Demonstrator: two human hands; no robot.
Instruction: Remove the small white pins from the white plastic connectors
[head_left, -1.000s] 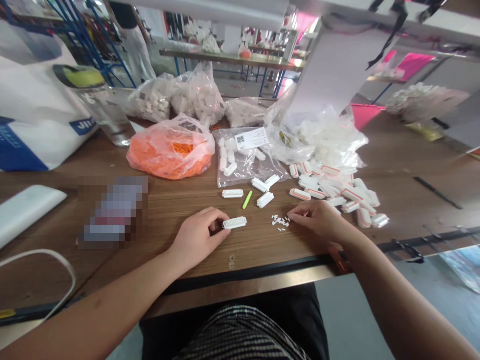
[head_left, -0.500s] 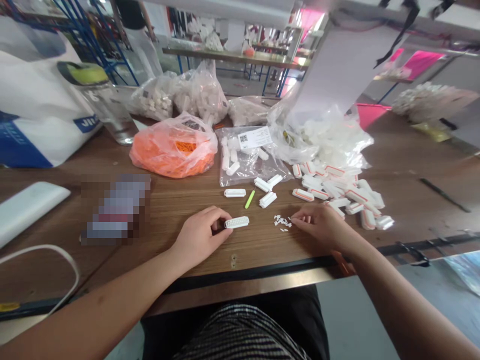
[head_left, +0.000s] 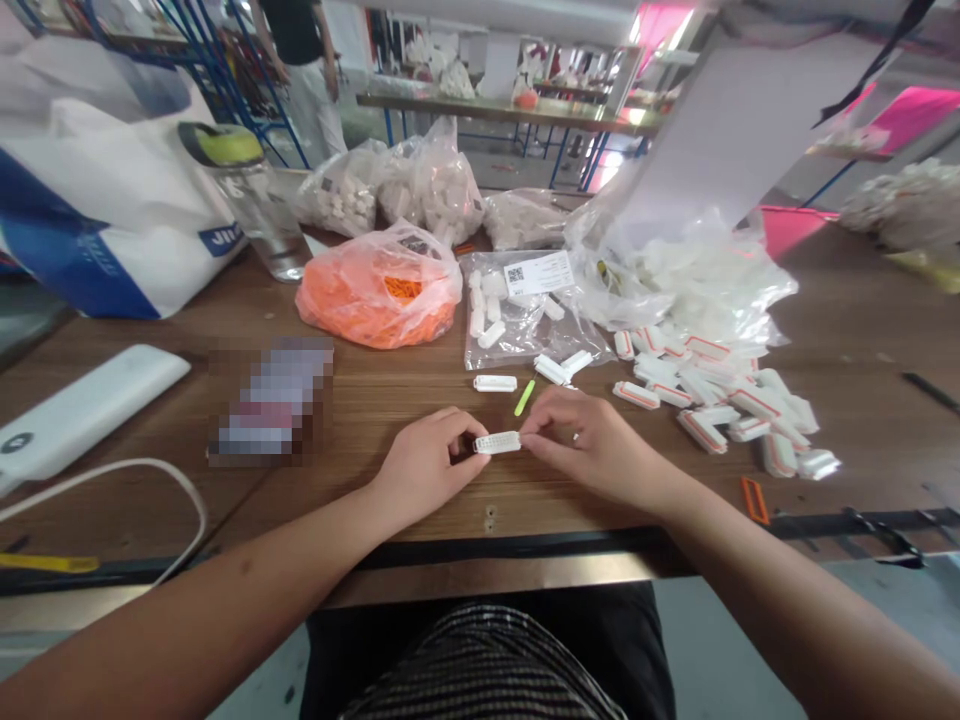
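left hand [head_left: 429,462] pinching connector [head_left: 499,442], right grip [head_left: 600,442] unclear

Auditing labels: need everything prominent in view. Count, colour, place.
White block: 1, white, between hands
Loose blocks: 3 plus, white, beyond hands
Stick: 1, green, beside loose blocks
Block pile: 1, white, orange, right
Frame: 1, orange, front right
Labelled bag: 1, clear, centre
Orange-filled bag: 1, pinkish, centre left
Rear bags: several, clear, back
Bottle: 1, clear, green lid, left
Carrier bag: 1, white, blue, left
Slab: 1, white, left
Cable: 1, white, front left
Blurred item: 1, pixelated, left
Table: 1, brown, beneath
Person: 1, dark top, background
Background clutter: blurred, uncounted
Left hand: 1, bare, block's left end
Right hand: 1, bare, block's right end
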